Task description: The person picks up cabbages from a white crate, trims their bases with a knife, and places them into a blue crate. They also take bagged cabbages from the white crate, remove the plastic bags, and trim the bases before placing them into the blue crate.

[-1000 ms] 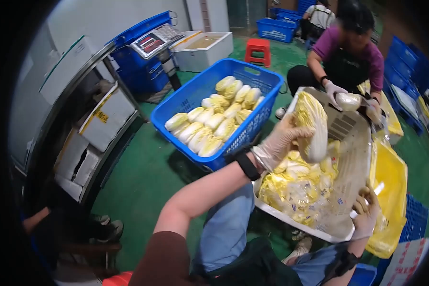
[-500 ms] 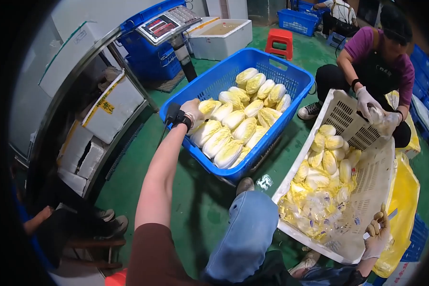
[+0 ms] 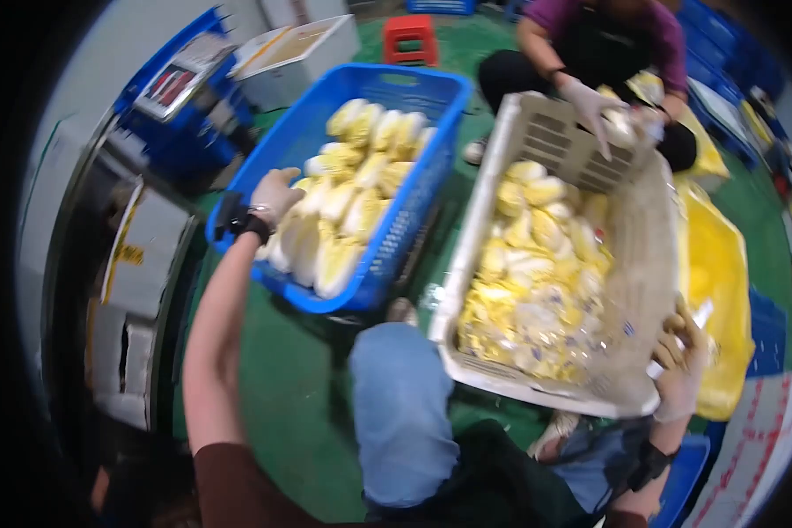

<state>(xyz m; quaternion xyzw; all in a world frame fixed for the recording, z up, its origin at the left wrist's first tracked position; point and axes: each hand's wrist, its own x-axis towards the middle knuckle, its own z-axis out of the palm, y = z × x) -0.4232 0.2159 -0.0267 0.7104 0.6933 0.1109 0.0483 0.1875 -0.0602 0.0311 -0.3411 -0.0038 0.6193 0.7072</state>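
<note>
My left hand [image 3: 275, 195], in a pale glove, is over the left side of the blue basket [image 3: 453, 88], beside pale yellow cabbages [image 3: 339, 198]. Its fingers look apart with nothing between them, though blurred. My right hand [image 3: 678, 374], gloved with tan finger covers, is closed on a small knife [image 3: 702, 314] beside the right rim of the white crate [image 3: 546, 393]. The knife's pale blade points up and its white handle end shows. Small cabbages [image 3: 546, 229] and clear wrappers [image 3: 546, 330] lie in the crate.
Across the crate, a crouching person's gloved hands [image 3: 594, 106] hold a wrapped item. A red stool [image 3: 409, 40], a foam box [image 3: 304, 66] and a scale [image 3: 180, 79] stand behind the basket. Yellow sacking [image 3: 717, 299] lies right of the crate. Foam boxes [image 3: 145, 251] sit on a left shelf.
The view has swung right, so the basket and crate appear further left and higher. My left hand has come off the cabbage it touched. The other person's hand now reaches lower over the crate.
</note>
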